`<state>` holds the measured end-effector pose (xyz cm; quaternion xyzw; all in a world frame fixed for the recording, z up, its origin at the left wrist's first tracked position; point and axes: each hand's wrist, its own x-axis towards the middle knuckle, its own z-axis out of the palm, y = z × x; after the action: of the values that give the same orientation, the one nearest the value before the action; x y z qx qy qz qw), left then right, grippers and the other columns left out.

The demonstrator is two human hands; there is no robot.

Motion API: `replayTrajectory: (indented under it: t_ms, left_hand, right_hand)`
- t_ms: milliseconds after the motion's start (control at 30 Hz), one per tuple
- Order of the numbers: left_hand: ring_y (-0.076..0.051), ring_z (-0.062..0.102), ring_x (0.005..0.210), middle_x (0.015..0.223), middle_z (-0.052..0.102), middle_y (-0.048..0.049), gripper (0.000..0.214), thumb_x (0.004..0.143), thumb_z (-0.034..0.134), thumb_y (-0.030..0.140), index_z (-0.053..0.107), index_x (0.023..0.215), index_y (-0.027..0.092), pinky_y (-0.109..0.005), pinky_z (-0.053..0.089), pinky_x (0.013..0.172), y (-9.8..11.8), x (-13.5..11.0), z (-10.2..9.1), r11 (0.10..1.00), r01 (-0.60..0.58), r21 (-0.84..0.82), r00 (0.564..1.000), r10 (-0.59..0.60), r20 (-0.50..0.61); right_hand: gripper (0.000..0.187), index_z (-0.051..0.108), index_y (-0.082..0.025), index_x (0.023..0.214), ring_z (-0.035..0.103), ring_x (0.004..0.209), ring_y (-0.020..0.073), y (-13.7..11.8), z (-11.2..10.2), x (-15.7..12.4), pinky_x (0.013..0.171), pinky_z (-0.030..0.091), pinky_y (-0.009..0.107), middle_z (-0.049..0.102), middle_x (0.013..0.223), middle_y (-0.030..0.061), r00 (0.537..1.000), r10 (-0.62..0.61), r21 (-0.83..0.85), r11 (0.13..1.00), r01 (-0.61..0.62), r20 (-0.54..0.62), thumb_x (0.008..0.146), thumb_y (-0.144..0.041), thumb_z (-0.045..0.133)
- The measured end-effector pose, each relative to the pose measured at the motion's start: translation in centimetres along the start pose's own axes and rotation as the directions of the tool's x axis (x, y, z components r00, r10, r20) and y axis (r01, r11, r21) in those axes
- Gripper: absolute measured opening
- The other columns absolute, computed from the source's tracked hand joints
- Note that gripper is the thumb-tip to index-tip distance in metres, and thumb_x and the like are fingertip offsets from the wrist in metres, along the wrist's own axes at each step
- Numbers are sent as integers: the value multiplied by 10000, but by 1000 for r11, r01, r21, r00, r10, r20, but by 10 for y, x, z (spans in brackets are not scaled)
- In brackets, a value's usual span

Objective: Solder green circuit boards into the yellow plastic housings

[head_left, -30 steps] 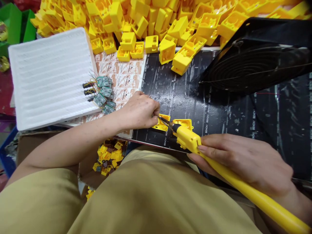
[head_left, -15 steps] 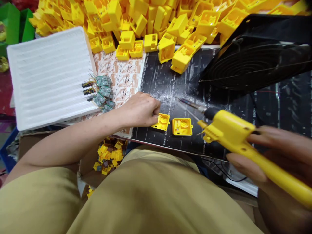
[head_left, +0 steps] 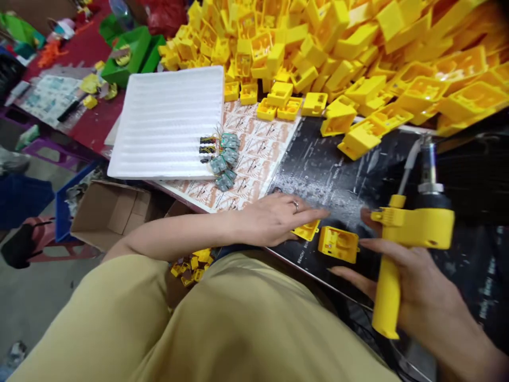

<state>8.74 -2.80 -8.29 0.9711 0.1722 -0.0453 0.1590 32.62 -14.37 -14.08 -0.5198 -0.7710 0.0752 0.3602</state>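
My left hand (head_left: 274, 217), a ring on one finger, lies palm down with fingers stretched out over a small yellow casing (head_left: 308, 231), covering part of it. To its right a second yellow casing (head_left: 339, 244) rests open side up on the black bench. My right hand (head_left: 417, 286) holds a yellow soldering gun (head_left: 387, 286) against the palm, its metal tip pointing away from me. Thumb and fingers of that hand spread apart beside the second casing; whether they touch it I cannot tell.
A big heap of yellow casings (head_left: 318, 48) fills the back. On the left stands a white ridged foam tray (head_left: 170, 122), with green circuit boards (head_left: 226, 154) and thin wires at its corner. A cardboard box (head_left: 111, 212) and green bins (head_left: 131, 53) are further left.
The view has swung left. My left hand has gone from curled fingers to stretched ones. In my right hand the soldering gun has turned upright, and that hand has come close to the second casing.
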Motion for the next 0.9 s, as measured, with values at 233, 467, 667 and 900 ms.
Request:
replayTrajectory:
  t_ms: [233,467,667,900]
  left_hand:
    - [-267,515,1217,1328,583,-130,642,917,532,552,442,1404,143,-414,396,1039,-17,-21,-8,959,275,71,900,-231,-370]
    - [-270,517,1197,1180,652,-49,389,930,476,580,621,1032,234,-499,325,1085,-102,-89,-51,597,788,-150,401,-683,-611]
    - [-152,639,1009,1003,722,10,464,819,594,672,550,802,211,-389,503,967,-132,-88,-44,741,328,-586,393,-671,-629]
    - [-76,657,816,836,649,93,280,869,628,471,513,836,219,-255,535,703,-106,-66,-113,734,-78,-674,390,-600,-698]
  right_hand:
    - [501,501,-237,1249,696,946,270,-12,31,16,816,597,395,681,1079,91,998,-42,-89,995,38,-41,812,-248,746]
    - [634,471,-190,1311,640,1108,311,-12,36,17,944,539,482,610,1268,155,997,-45,-68,997,40,-68,782,-353,781]
    - [623,465,-185,1318,633,1132,341,-19,27,23,902,560,498,607,1280,177,998,-52,-50,997,50,-47,799,-356,764]
    - [505,517,-155,1221,697,983,293,-28,29,28,741,604,386,668,1157,171,996,-29,-83,996,23,-79,786,-206,769]
